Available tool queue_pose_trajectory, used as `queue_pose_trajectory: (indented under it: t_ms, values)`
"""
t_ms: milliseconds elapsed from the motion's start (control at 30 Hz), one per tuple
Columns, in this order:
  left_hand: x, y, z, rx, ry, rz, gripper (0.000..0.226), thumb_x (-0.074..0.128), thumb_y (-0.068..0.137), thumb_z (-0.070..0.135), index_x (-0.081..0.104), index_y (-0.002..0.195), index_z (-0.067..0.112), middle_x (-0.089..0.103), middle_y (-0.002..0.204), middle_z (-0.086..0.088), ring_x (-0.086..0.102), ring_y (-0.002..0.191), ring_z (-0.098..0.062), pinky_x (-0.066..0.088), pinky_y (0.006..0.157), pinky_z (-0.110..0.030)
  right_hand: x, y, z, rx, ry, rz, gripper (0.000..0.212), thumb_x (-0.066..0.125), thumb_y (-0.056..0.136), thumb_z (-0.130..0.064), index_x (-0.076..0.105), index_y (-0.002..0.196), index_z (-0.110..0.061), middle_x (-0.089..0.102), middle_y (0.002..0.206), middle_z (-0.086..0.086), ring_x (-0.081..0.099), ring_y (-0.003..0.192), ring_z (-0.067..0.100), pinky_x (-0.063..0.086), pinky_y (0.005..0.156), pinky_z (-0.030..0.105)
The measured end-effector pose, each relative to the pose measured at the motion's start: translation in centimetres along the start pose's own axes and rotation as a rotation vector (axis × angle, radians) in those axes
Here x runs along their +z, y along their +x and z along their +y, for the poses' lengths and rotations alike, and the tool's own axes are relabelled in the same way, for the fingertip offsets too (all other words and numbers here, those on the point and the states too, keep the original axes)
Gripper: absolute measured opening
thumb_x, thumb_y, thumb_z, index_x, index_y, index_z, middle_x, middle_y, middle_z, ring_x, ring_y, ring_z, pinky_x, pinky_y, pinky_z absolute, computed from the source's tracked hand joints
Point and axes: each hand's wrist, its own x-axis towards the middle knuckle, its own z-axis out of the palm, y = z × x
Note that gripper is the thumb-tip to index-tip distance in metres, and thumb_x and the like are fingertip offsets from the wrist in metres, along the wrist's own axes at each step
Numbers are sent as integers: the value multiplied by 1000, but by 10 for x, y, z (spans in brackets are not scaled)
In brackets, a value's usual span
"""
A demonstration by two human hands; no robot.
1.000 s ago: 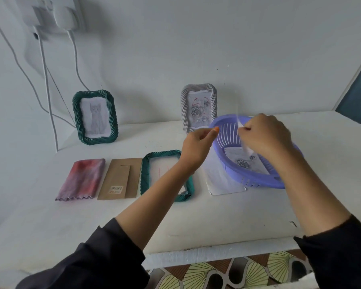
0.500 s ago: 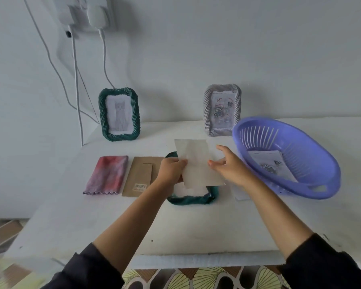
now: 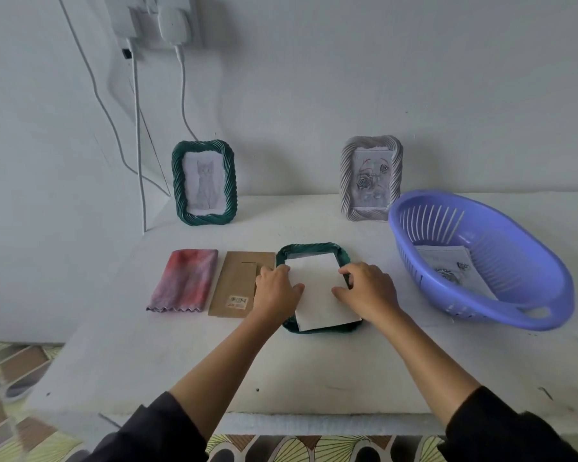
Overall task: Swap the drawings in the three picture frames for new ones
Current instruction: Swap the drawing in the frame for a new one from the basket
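A green picture frame [image 3: 309, 249] lies face down on the white table, and a white sheet of paper [image 3: 317, 288] lies blank side up over its opening. My left hand [image 3: 276, 290] presses the sheet's left edge and my right hand [image 3: 364, 288] presses its right edge. The sheet's lower edge overhangs the frame's near rim. A brown cardboard backing [image 3: 236, 283] lies just left of the frame. A second green frame [image 3: 203, 182] with a cat drawing and a grey frame [image 3: 370, 177] with a rose drawing stand against the wall.
A purple plastic basket [image 3: 514, 261] at the right holds a drawing sheet [image 3: 454, 266]. A red and purple cloth [image 3: 184, 280] lies left of the backing. White cables [image 3: 137, 128] hang down the wall from a socket. The table's front edge is near me.
Both hands carried the sheet from above the basket over to the lying frame and lowered it onto the opening. The camera view shifted left and down.
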Motion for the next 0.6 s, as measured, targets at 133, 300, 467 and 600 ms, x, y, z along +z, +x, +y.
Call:
queue_pose_trajectory:
  t_ms: [133,300,467,600]
  values:
    - [-2,1,-1,17,18,-12,52,53,93,27,39,141,12,37,135,-16,38,126,-33,30,109,-36,-1,3,10,-17,-11,-2,40,58,84,-42,56,122,-30,47,124,2,41,119,23,33,95,32]
    - [-5,7,-1,33,9,-33,52,53,93,28,40,141,14,36,134,-16,41,124,-33,32,110,-36,1,8,22,-11,128,-97,37,61,83,-41,58,120,-35,47,128,-1,42,122,20,28,96,33]
    - [-5,14,1,39,18,-44,50,51,94,29,39,141,17,35,134,-15,42,123,-34,34,109,-37,3,13,21,-10,140,-73,38,61,84,-37,58,122,-31,50,125,2,45,119,20,30,94,33]
    - [-6,18,1,40,16,-52,50,50,95,30,39,142,18,35,135,-15,39,125,-34,32,110,-39,5,16,22,-6,142,-63,39,60,85,-36,58,123,-29,50,127,2,45,120,20,30,94,31]
